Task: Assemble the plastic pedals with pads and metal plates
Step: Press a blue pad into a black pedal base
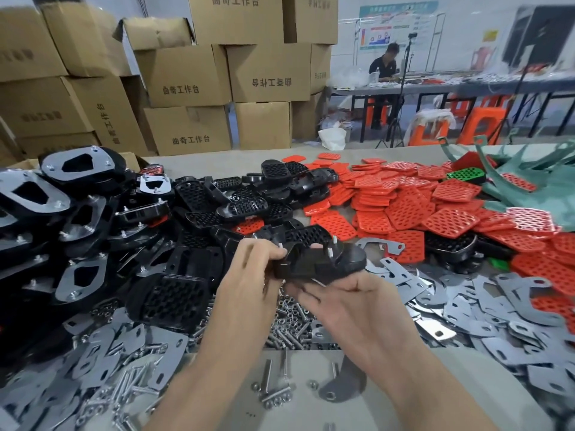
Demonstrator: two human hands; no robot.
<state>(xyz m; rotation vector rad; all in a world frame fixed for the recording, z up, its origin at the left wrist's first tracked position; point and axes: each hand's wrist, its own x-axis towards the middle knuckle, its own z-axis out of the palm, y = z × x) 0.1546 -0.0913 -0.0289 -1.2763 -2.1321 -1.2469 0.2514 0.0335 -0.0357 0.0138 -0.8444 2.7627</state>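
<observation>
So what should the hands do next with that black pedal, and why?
Probably pick up a metal plate lying just past it and lower it onto the black pedal. The left hand and right hand both hold the pedal, bolts stick up, and no plate sits on them.

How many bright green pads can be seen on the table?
2. The far green pad lies atop the red pads at the far right; the near green pad, mostly buried, peeks out from under red ones closer in. Others may be hidden in the heaps.
</observation>
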